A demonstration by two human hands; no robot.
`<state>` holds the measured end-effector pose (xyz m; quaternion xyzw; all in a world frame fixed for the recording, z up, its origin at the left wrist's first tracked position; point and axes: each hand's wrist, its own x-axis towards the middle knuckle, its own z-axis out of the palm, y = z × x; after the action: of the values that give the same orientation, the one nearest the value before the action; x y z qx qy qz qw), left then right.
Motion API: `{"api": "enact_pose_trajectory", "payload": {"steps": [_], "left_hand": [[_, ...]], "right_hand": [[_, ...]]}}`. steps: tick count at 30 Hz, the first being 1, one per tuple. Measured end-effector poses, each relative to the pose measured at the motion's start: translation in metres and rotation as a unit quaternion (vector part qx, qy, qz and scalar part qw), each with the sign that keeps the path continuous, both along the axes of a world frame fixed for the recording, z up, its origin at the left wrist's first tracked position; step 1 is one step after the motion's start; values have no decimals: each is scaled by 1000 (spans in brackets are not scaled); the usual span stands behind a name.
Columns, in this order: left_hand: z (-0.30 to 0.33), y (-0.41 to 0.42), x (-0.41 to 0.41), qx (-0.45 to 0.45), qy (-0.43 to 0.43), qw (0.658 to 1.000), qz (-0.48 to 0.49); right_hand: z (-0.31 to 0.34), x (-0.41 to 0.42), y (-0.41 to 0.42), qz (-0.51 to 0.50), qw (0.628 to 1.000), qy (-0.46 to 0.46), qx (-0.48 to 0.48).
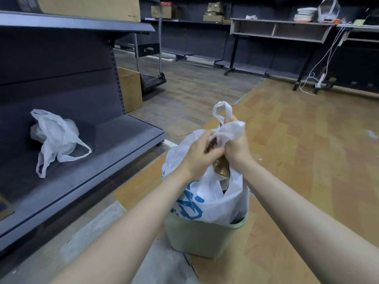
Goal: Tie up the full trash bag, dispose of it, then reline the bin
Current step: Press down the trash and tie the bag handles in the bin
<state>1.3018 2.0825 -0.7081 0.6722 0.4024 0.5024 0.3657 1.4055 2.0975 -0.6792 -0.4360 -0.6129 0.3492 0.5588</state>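
With both hands clamped on the handles, left hand (202, 152) and right hand (235, 146), above the full trash bag (207, 193) sitting in the bin (196, 236): cross the loops, cinch low, avoid tearing thin plastic.

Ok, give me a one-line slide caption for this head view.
Both hands, left and right, knot the handles of the full trash bag sitting in the bin.

Floor (297, 144): wood-pattern vinyl, tan near, greyer far. Left: dark grey metal shelving unit (61, 64), cardboard box (131, 89) at its far end. Far left: platform trolley (152, 78). Far right: grey desk (281, 31), white cables (326, 58) hanging.
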Motion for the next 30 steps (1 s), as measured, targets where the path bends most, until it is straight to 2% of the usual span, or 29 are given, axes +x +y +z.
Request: {"api": "enact_pose_trajectory", "payload": {"steps": [3, 5, 6, 9, 13, 16, 18, 19, 21, 23, 26, 30], "left_hand": [[-10, 2, -3, 53, 109, 993, 2], [-13, 7, -6, 70, 80, 993, 53], [-13, 9, -6, 74, 41, 992, 89], [-2, 8, -4, 4, -113, 980, 163], [7, 7, 7, -53, -210, 963, 158], [5, 8, 19, -37, -178, 971, 156], [5, 8, 24, -23, -149, 977, 150], [3, 8, 26, -18, -130, 981, 144], [2, 9, 27, -17, -114, 983, 142], [4, 10, 27, -44, -156, 974, 155], [3, 13, 28, -66, -187, 967, 159], [1, 12, 39, -48, -142, 980, 130]], "right_hand": [[-3, 1, 7, -12, 997, 68, -42], [-6, 1, 11, -6, 995, 92, -37], [-8, 1, 13, -9, 997, 73, -33], [-17, -4, 12, -3, 1000, -25, -17], [-36, -8, 12, 47, 988, -144, -24], [-46, -3, 13, 27, 951, -308, -23], [-52, 3, 12, 20, 929, -367, -40], [-53, 5, 10, 13, 933, -356, -51], [-54, 8, 13, -8, 964, -256, -74], [-48, 8, 16, -43, 989, -128, -63], [-25, 11, 14, -94, 995, 14, -29], [-12, 17, 18, -143, 988, 45, -43]]}}
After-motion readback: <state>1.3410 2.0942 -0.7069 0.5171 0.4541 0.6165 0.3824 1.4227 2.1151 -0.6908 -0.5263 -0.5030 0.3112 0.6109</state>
